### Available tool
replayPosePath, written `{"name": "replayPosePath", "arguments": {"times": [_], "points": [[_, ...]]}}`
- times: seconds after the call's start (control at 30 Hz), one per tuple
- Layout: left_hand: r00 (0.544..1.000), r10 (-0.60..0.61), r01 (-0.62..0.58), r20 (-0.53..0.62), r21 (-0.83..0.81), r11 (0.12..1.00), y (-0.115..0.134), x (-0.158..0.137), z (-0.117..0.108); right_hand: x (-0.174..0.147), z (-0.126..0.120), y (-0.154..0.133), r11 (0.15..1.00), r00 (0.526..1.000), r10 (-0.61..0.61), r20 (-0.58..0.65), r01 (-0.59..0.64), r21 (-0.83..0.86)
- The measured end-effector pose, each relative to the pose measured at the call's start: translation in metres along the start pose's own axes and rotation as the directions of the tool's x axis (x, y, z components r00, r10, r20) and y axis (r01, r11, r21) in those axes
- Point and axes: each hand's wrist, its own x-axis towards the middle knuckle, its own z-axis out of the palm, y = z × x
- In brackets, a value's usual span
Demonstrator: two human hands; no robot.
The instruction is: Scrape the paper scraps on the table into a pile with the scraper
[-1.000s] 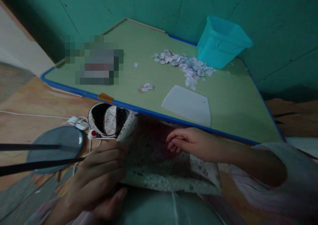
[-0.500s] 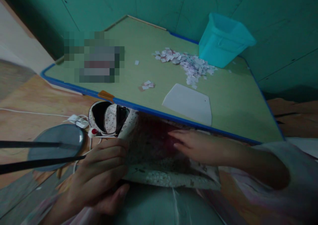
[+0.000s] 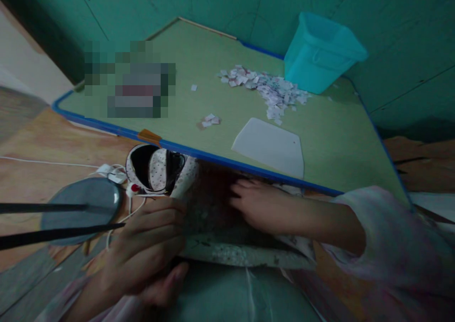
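Note:
My left hand (image 3: 149, 246) is closed round the left edge of a pale, dark-patterned open bag (image 3: 227, 255) at my lap. My right hand (image 3: 261, 206) reaches into the dark mouth of this bag. Its fingers bend downward and stand slightly apart, with nothing visible between them; their tips fade into shadow. The bag's contents are too dark to make out, apart from a dull reddish patch. Just beyond the bag, on the table (image 3: 341, 147), lies a flat white board (image 3: 272, 144).
A heap of small paper pieces (image 3: 272, 87) lies beside a turquoise bin (image 3: 320, 52). A few more scraps (image 3: 210, 120) lie nearer me. A blurred-out item (image 3: 138, 90) is at left. Below are a spotted pouch (image 3: 158, 170), a grey round stool (image 3: 78, 194) and white cables.
My right hand has shifted left and deeper into the bag, its fingers bending from a stretched pose. My left hand keeps its hold on the bag's edge.

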Motion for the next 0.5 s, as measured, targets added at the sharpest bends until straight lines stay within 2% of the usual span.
{"name": "replayPosePath", "arguments": {"times": [0.07, 0.23, 0.33, 0.5], "points": [[0.999, 0.036, -0.035, 0.009, -0.013, 0.999, 0.001, 0.005, 0.0, -0.005, 0.003, 0.005, 0.995, 0.997, 0.068, -0.021, -0.069, -0.073], [0.998, 0.033, -0.034, 0.051, 0.018, 0.999, 0.001, 0.0, -0.001, -0.004, 0.003, 0.007, 0.995, 0.997, -0.039, -0.067, 0.032, -0.096], [0.997, 0.061, -0.061, 0.047, 0.009, 0.998, -0.001, -0.004, 0.001, 0.007, 0.001, 0.002, 0.999, 0.996, -0.029, -0.088, 0.026, -0.03], [1.0, 0.015, -0.015, 0.014, -0.009, 1.0, -0.001, -0.004, -0.001, 0.013, 0.003, -0.007, 0.999, 0.996, -0.013, 0.088, 0.01, 0.035]]}}
